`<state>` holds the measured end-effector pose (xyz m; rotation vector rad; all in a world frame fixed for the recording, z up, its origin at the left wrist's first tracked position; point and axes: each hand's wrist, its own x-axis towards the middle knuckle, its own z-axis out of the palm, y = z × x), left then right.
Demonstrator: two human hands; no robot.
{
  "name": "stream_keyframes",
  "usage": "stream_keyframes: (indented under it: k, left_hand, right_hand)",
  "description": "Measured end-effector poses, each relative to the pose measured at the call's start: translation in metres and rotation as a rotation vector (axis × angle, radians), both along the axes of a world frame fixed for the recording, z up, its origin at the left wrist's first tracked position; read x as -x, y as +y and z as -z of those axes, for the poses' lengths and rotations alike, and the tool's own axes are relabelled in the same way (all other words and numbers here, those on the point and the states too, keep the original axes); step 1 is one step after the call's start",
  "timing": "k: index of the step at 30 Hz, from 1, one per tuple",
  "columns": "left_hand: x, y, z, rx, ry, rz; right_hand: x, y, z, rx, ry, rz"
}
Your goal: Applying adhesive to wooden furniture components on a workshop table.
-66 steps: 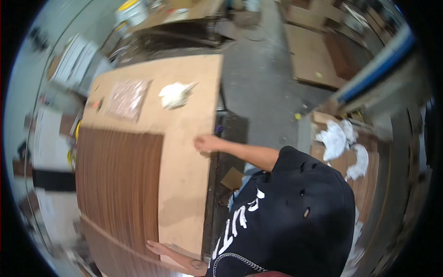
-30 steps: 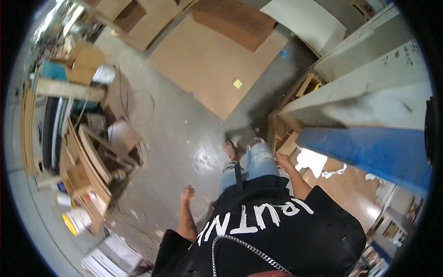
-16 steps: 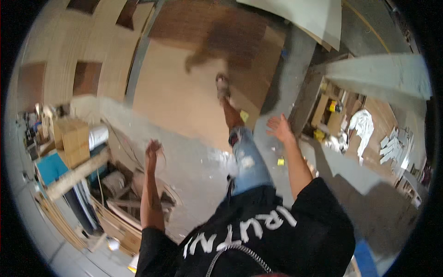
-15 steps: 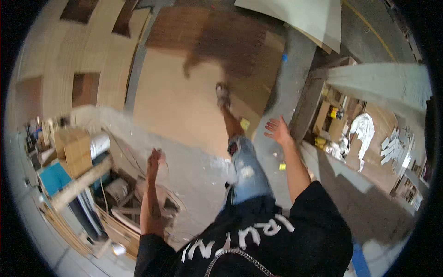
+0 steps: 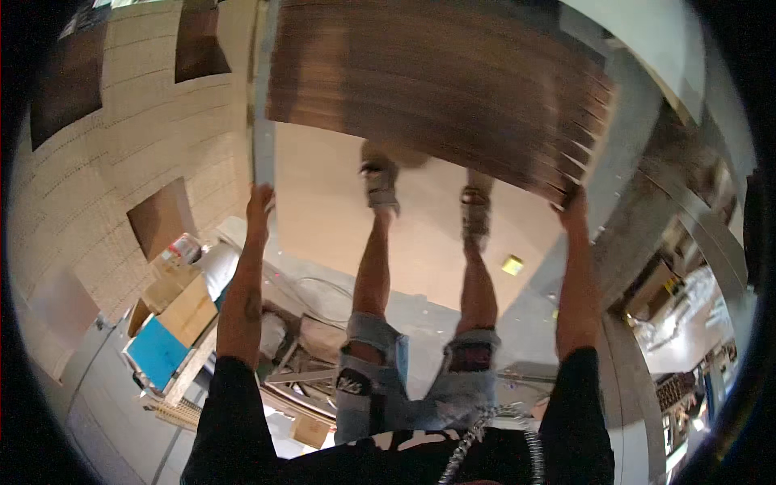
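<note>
A dark brown wood-grain sheet (image 5: 420,89) with slots along its right side lies in front of me, over a larger tan board (image 5: 315,194). My right hand (image 5: 572,212) is at the sheet's near right corner, thumb apart from the fingers; whether it touches the corner I cannot tell. Out to the left, my left hand (image 5: 260,208) hovers by the tan board's left edge, below the sheet's near left corner and apart from it. Its fingers look loosely extended, with nothing in them. Both my feet stand on the tan board.
A stack of tan boards with dark patches (image 5: 153,105) rises at the left. Below it are cardboard boxes (image 5: 190,311) and a blue panel (image 5: 158,352). A small yellow object (image 5: 512,265) lies by my foot. A cluttered workbench (image 5: 683,315) stands at the right.
I have stepped forward onto the tan board, and the dark sheet now appears nearer and larger. Both hands have moved forward and farther apart, the right one reaching the sheet's corner.
</note>
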<state>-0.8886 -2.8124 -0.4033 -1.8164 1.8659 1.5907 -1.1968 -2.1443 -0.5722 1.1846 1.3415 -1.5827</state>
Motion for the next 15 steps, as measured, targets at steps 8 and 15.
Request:
stream_keyframes:
  k: [8,15]
  left_hand:
    - [0.178,-0.116,0.143,-0.013,-0.042,0.141]
    - [0.203,-0.153,0.158,-0.445,0.135,0.045]
  right_hand:
    - [0.006,0.095,0.041,-0.021,0.327,-0.109]
    - [0.023,0.068,0.016,-0.023,0.011,0.194]
